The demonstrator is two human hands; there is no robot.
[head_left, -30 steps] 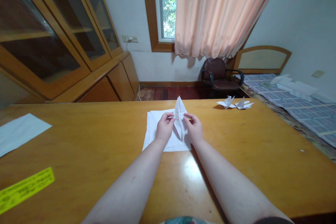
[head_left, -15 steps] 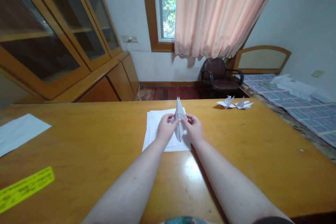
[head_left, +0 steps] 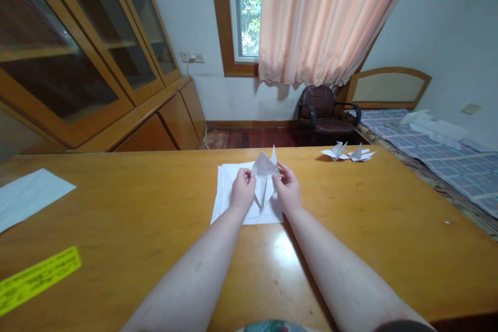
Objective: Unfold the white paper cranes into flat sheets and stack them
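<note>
Between my hands is a folded piece of white paper [head_left: 265, 167], with a broad pointed flap on top, a narrow spike standing up at its right and two points hanging down. My left hand [head_left: 244, 187] pinches its left edge. On the other side, my right hand [head_left: 287, 185] grips the right edge between thumb and fingers. Beneath the folded paper, white paper sheets [head_left: 229, 202] lie stacked on the wooden table [head_left: 167, 228].
Two folded paper cranes [head_left: 335, 152] stand near the table's far right edge. A white sheet [head_left: 35, 194] and a yellow label [head_left: 42, 277] are at the left. Beyond the table are a chair [head_left: 321, 109], a bed [head_left: 447, 150] and a glass-door cabinet [head_left: 128, 104].
The folded paper has opened from a narrow upright shape into a wider one, its broad flap now spread toward the left. Both hands have stayed in nearly the same place.
</note>
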